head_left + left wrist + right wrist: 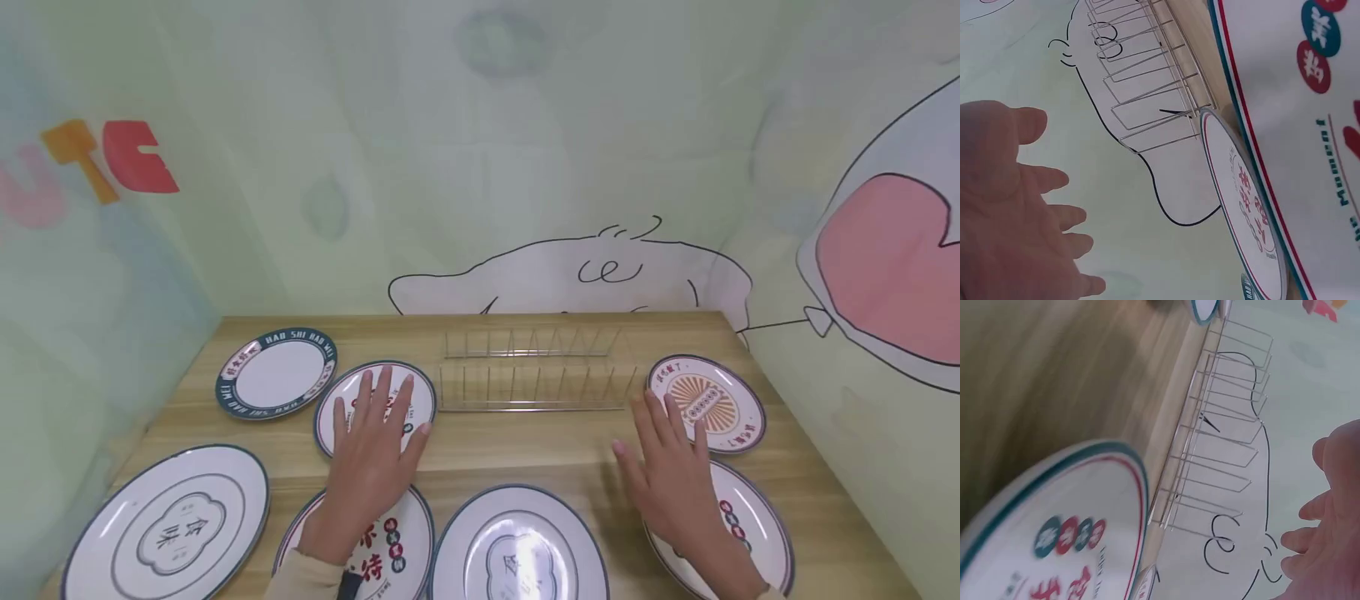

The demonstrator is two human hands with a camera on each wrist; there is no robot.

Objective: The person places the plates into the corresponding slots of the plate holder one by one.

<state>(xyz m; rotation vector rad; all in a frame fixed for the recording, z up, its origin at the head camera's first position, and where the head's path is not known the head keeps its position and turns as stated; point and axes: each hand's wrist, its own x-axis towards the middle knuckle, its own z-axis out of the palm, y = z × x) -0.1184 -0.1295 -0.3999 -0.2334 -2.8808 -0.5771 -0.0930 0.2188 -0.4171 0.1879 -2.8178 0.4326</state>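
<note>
My left hand [372, 450] is held palm down with its fingers spread, above two printed plates on the left side of the table. One is a small plate with red lettering [327, 419]; the other, nearer plate [399, 560] carries red characters and round badges. On the right, my right hand [670, 475] also has its fingers extended, over a nearer plate with round badges [760, 533] and beside a plate with an orange sunburst [738, 408]. Both wrist views show a gap between the hands and the plates, and nothing is held.
A wire dish rack [536, 408] stands at the back middle of the wooden table [480, 458]. A teal-rimmed plate [281, 379] lies back left, a large white plate [217, 517] front left, and another white plate [457, 550] front middle. A printed wall [480, 167] rises behind.
</note>
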